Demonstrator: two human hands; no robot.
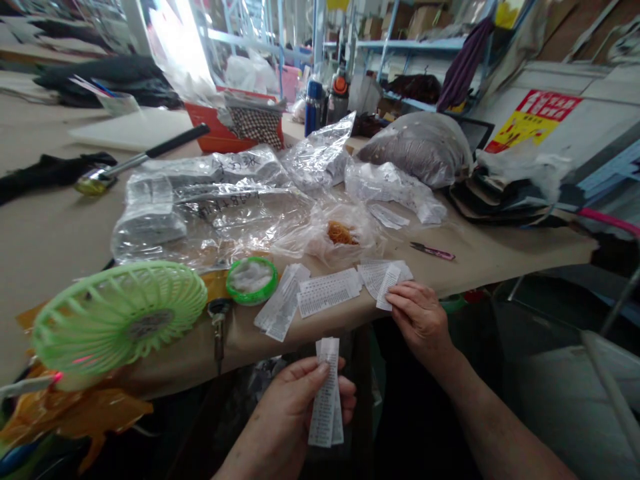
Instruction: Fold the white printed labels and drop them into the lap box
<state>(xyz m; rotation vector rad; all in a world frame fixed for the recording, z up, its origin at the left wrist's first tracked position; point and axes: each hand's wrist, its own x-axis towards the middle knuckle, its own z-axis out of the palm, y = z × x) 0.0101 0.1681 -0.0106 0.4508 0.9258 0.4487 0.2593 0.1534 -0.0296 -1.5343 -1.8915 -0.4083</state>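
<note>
My left hand [305, 393] is closed around a few narrow printed paper strips [326, 407], thumb on top, just below the table's front edge. My right hand [417, 310] pinches one printed paper strip [388, 287] at the table edge, over a fanned stack of similar strips [373, 273]. Left of that lie another spread pile of strips [330, 292] and a third pile [284, 303], slanted. The print is too small to read. The tips of my right fingers partly cover the strip they hold.
A green fan [120, 320] and a green-rimmed round dish [251, 280] stand at the left front. Behind the strips are clear plastic bags [225, 207] and a bag with orange-brown rubber bands [341, 233]. Small thread snips [433, 251] lie on the right. Bottles [314, 107] stand farther back.
</note>
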